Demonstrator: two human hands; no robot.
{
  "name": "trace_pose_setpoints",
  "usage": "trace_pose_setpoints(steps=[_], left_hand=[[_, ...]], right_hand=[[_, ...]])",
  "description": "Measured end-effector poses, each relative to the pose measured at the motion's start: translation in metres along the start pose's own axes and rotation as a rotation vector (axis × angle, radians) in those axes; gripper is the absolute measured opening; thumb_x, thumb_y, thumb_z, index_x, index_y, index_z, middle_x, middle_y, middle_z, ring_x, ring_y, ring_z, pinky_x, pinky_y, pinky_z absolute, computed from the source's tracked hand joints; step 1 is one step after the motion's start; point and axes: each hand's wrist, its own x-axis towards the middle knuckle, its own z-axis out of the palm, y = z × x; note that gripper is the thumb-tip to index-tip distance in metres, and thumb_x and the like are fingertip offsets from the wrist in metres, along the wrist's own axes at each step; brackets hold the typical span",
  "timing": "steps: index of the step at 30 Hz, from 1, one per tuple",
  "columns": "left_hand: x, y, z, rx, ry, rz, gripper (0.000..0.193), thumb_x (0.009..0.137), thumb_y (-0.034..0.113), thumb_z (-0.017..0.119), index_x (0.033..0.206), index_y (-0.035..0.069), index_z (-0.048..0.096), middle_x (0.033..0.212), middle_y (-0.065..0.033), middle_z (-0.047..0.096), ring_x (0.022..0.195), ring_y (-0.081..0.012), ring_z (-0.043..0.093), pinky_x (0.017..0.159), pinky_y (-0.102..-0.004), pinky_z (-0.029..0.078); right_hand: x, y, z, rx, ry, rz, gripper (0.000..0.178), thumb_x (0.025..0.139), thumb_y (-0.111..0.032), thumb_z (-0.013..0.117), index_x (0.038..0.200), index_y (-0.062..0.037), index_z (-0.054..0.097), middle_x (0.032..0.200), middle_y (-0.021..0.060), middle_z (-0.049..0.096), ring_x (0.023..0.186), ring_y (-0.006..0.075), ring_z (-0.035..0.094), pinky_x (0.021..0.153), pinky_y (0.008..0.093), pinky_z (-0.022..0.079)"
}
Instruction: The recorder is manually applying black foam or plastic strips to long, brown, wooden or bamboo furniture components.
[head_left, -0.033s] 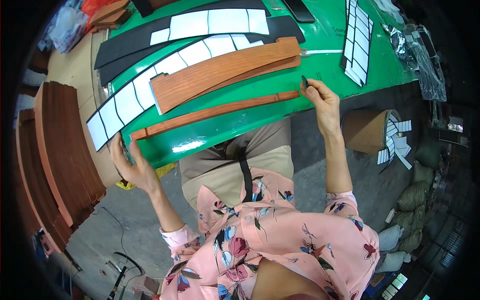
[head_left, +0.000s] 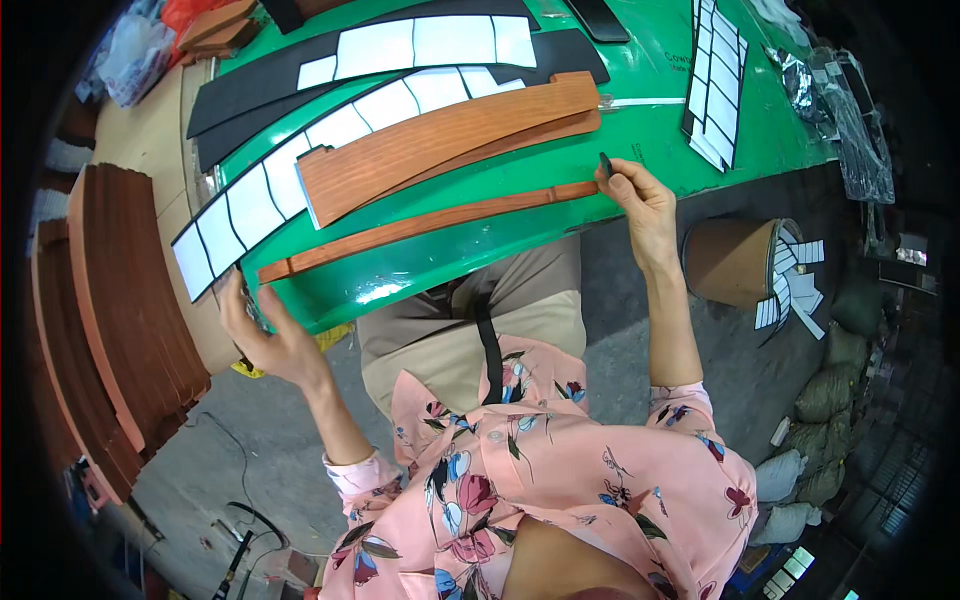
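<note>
A long, narrow brown wood-grain strip (head_left: 430, 228) lies slightly bowed along the near part of the green tabletop (head_left: 450, 250). At its right end is my right hand (head_left: 645, 205), with a small dark piece (head_left: 604, 165) pinched between thumb and fingers; its exact kind is too small to tell. My left hand (head_left: 268, 330) is by the strip's left end at the table's edge, thumb and fingers apart. Just beyond the strip lie wide curved brown wood-grain panels (head_left: 450, 140), one over another.
White-patched black strips (head_left: 245, 215) and dark curved sheets (head_left: 240, 100) lie farther back. More white-patched strips (head_left: 715, 90) are at the table's right. Brown curved panels (head_left: 130, 300) are stacked at left. A bin (head_left: 730, 262) with white scraps stands at right on the floor.
My right hand has shifted slightly left, bringing the dark piece closer to the strip's right end. My left hand stays by the left end.
</note>
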Motion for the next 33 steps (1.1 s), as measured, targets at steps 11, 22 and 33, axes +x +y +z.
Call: trace_pose_setpoints(steps=[11, 22, 33], left_hand=[[-0.050, 0.115, 0.150, 0.076, -0.573, 0.379, 0.030, 0.069, 0.016, 0.075, 0.097, 0.010, 0.066, 0.103, -0.0033, 0.062, 0.096, -0.0219, 0.056, 0.087, -0.0420, 0.031], [-0.054, 0.121, 0.160, 0.126, -0.588, 0.270, 0.018, 0.069, 0.019, 0.075, 0.085, 0.013, 0.069, 0.092, 0.0023, 0.066, 0.089, -0.0175, 0.057, 0.088, -0.0455, 0.028], [-0.055, 0.120, 0.161, 0.148, -0.587, 0.274, 0.020, 0.069, 0.021, 0.075, 0.087, 0.013, 0.069, 0.093, 0.0021, 0.066, 0.088, -0.0180, 0.057, 0.089, -0.0453, 0.028]], right_hand=[[0.009, -0.010, 0.000, -0.454, -0.122, -0.376, 0.021, 0.076, -0.014, 0.071, 0.094, -0.0047, 0.070, 0.089, 0.0085, 0.065, 0.083, 0.0207, 0.060, 0.071, 0.0305, 0.048], [0.022, 0.001, -0.012, -0.540, -0.266, -0.518, 0.019, 0.072, -0.013, 0.072, 0.090, -0.0062, 0.071, 0.086, 0.0067, 0.064, 0.081, 0.0221, 0.058, 0.069, 0.0327, 0.048], [0.024, 0.001, -0.008, -0.544, -0.304, -0.578, 0.017, 0.073, -0.014, 0.072, 0.088, -0.0065, 0.070, 0.084, 0.0051, 0.062, 0.080, 0.0212, 0.058, 0.069, 0.0324, 0.048]])
